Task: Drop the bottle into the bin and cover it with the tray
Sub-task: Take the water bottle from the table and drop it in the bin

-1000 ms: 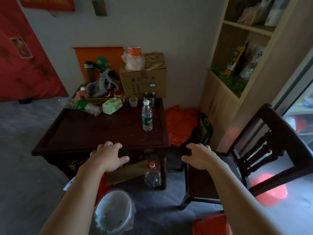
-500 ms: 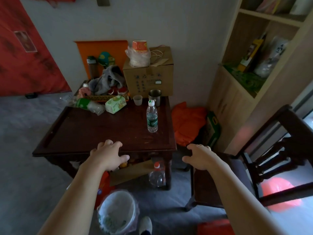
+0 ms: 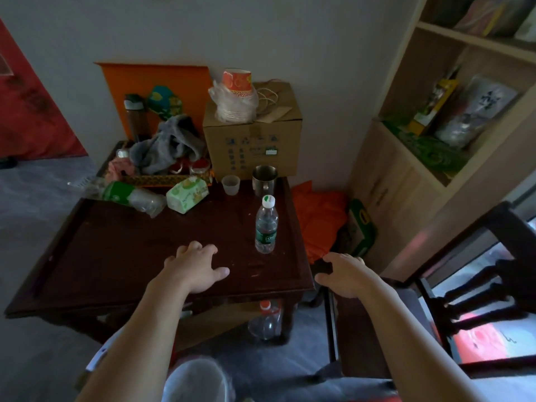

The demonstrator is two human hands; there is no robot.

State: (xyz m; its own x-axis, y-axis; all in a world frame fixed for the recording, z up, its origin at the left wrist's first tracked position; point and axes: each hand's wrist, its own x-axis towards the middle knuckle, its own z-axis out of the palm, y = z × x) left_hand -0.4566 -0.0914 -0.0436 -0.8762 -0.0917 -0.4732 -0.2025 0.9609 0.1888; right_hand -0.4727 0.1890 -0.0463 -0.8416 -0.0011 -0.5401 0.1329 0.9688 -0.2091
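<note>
On the dark wooden bench, toward its right side, the water bottle stands upright, white cap on, untouched. It is well clear of the clutter at the back: cardboard box, steel mug, small plastic cup, tissue pack.

My left hand hovers over the bench's front part, fingers spread, grip apart, holding nothing. It is near the bottle but not touching it. My right hand hangs just off the bench's right edge, above the chair, grip also apart and empty.

The bin sits on the floor below me, between my forearms, lined with a pale bag. Only its top shows at the picture's lower edge; I cannot tell what is in it.

A second bottle with a red cap stands on the floor under the bench. I judge the upright one on top to be the task's bottle.

Progress, as I judge it: nothing done. Bottle not yet picked up, not in the bin, bin uncovered. I cannot make out a tray for certain; the bench top has a raised rim and may itself be it.

Left to do: take the bottle, drop it in the bin, find and place the tray.
</note>
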